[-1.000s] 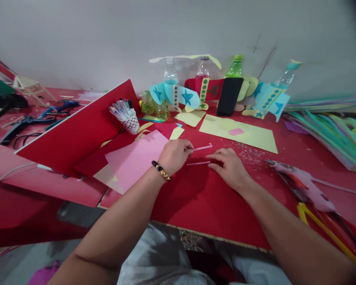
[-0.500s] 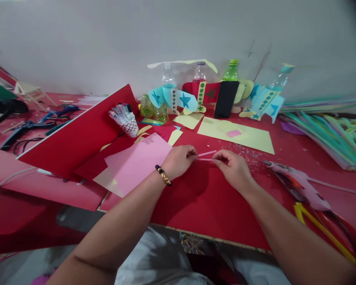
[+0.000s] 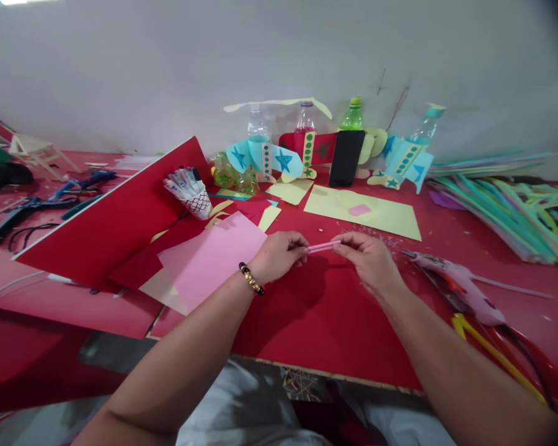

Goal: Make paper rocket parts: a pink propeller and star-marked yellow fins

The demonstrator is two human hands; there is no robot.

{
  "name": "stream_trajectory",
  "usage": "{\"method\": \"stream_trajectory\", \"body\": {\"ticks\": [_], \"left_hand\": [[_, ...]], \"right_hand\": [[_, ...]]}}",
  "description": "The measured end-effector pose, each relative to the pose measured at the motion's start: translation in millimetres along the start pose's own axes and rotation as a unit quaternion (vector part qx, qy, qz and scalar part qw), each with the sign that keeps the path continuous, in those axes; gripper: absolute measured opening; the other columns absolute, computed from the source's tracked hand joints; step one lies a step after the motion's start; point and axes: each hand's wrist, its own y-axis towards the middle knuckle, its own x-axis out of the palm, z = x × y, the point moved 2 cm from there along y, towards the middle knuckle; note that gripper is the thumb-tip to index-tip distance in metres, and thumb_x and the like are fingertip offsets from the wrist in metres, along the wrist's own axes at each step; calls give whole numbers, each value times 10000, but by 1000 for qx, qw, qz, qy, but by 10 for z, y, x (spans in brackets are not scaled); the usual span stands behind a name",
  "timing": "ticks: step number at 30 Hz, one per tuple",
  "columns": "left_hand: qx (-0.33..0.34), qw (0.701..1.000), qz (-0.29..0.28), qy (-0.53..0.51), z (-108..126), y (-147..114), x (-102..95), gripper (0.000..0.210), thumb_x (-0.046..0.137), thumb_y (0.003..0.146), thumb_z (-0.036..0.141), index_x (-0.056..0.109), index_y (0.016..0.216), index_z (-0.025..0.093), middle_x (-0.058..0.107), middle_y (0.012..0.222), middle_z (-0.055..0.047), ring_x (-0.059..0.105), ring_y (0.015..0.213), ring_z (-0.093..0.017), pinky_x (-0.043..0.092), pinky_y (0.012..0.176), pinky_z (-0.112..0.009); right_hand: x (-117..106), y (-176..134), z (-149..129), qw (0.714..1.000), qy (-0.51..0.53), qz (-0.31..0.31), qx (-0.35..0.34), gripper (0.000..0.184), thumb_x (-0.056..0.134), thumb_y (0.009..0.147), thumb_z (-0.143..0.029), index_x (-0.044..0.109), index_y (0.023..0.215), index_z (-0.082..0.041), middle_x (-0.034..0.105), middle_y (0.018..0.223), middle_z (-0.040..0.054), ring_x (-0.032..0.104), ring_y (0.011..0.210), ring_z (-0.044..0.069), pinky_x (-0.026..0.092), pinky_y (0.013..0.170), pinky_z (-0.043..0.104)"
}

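A pair of slim pink strips (image 3: 320, 247), perhaps paper or straw, spans the space between my hands above the red tabletop (image 3: 316, 322). My left hand (image 3: 281, 253), below a black-and-gold bead bracelet (image 3: 251, 279), pinches their left end. At the other end, the thumb and fingers of my right hand (image 3: 369, 259) are closed on them. The strips lie side by side, nearly touching; their ends are hidden by my fingers. Left of my left hand is a pink paper sheet (image 3: 214, 257). A pink glue gun (image 3: 462, 288) rests to the right of my right hand.
Behind my hands lies a pale yellow sheet (image 3: 395, 222). A black phone (image 3: 347, 158) leans among decorated bottle planes (image 3: 266, 158). A pen holder (image 3: 198, 203) stands by a tilted red board (image 3: 116, 217). Yellow-and-red handles (image 3: 497, 353) and bundled coloured strips (image 3: 493, 214) are at right.
The two pink strips spread apart towards the right before; now they lie together. My right fingers have closed around that end. The whole view has shifted slightly.
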Motion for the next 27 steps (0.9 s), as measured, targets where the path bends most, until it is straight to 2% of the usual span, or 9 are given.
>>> {"method": "stream_trajectory", "body": {"ticks": [3, 6, 11, 14, 18, 20, 22, 25, 27], "left_hand": [[6, 1000, -3, 8, -9, -5, -9, 188, 552, 868, 268, 699, 884, 152, 681, 707, -13, 618, 623, -104, 492, 630, -203], [7, 1000, 1, 24, -23, -10, -21, 228, 574, 857, 325, 725, 830, 155, 681, 691, -17, 603, 611, -111, 469, 609, -210], [-5, 999, 26, 40, -59, 17, -32, 235, 564, 854, 312, 700, 748, 153, 639, 622, -2, 564, 561, -106, 423, 562, -211], [-18, 998, 40, 36, -84, 48, -30, 237, 543, 863, 303, 678, 743, 149, 627, 620, 1, 557, 550, -103, 427, 558, -210], [-34, 998, 43, 23, -118, 86, -21, 222, 541, 860, 279, 652, 723, 144, 613, 604, 2, 559, 534, -100, 436, 547, -202], [-35, 998, 42, 18, -139, 104, -17, 215, 539, 858, 268, 641, 714, 145, 602, 588, 8, 558, 526, -97, 439, 543, -196], [-34, 998, 41, 16, -162, 121, -16, 213, 536, 857, 263, 633, 707, 147, 594, 578, 13, 557, 520, -95, 439, 537, -192], [-32, 998, 43, 23, -189, 139, -21, 211, 527, 856, 261, 633, 711, 152, 604, 591, 11, 556, 515, -95, 434, 526, -190], [-30, 998, 46, 34, -196, 141, -27, 214, 523, 854, 262, 634, 705, 155, 612, 597, 6, 557, 516, -97, 428, 526, -192]], "right_hand": [[1, 5, 3, 1000, 13, 4, 2, 179, 742, 722, -341, 731, 830, -198, 692, 789, 10, 590, 755, 154, 447, 739, 295], [9, 7, 8, 1000, 18, 5, 4, 186, 750, 712, -348, 733, 819, -197, 689, 784, 12, 585, 744, 149, 445, 736, 295], [25, 2, 20, 999, 34, 5, 21, 291, 778, 670, -372, 728, 892, -191, 676, 783, 14, 585, 728, 148, 453, 691, 289], [-7, 8, 29, 999, 31, 31, 21, 342, 776, 674, -367, 719, 964, -195, 675, 782, 8, 597, 732, 144, 461, 700, 287], [-109, 21, 41, 997, -23, 76, 5, 318, 705, 748, -391, 709, 993, -189, 692, 757, 22, 628, 730, 162, 474, 708, 303], [-158, 16, 35, 994, -44, 102, -6, 271, 671, 776, -397, 708, 943, -186, 682, 705, 19, 619, 694, 159, 471, 699, 302], [-189, -1, 7, 990, -61, 124, -19, 226, 650, 798, -406, 692, 806, -185, 644, 631, 5, 579, 639, 142, 457, 684, 291], [-226, -34, -85, 985, -95, 140, -34, 323, 607, 832, -431, 609, 620, -188, 584, 553, -7, 523, 576, 122, 438, 648, 275], [-291, -25, -171, 981, -124, 145, -37, 319, 588, 840, -427, 607, 627, -190, 597, 564, -2, 530, 573, 124, 437, 627, 269]]}}
